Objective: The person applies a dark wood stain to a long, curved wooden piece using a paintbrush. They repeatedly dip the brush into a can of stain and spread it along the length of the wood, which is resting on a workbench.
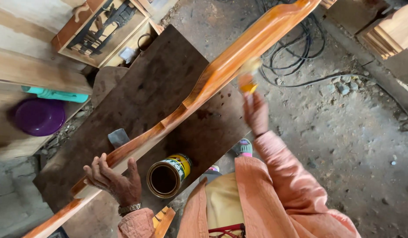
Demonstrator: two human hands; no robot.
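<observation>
- An open round tin can (168, 175) stands on the dark board (142, 110). It is yellow on the side. Dark liquid fills the inside.
- A purple bowl (38, 116) sits on a wooden shelf at the left. What is in it cannot be seen. A teal tube (56, 94) lies just beside it.
- An open wooden box (100, 31) at the top left holds dark metal tools.
- A long shiny orange wood piece (221, 70) lies slanted across the dark board, from bottom left to top right.
- The left hand (113, 178) grips the low end of the wood piece. Its fingers curl over the edge, and the thumb is near the can.
- The right hand (256, 112) is closed around a small yellow thing (248, 86) that touches the wood piece near its middle. The thing is blurry, so I cannot tell what it is.
- A small grey flat tool (118, 137) lies on the board, just beside the wood piece.
- Black cables (296, 53) lie in loops on the dirty floor, behind the wood piece.
- A foot in a colourful sandal (244, 147) stands by the board edge.
</observation>
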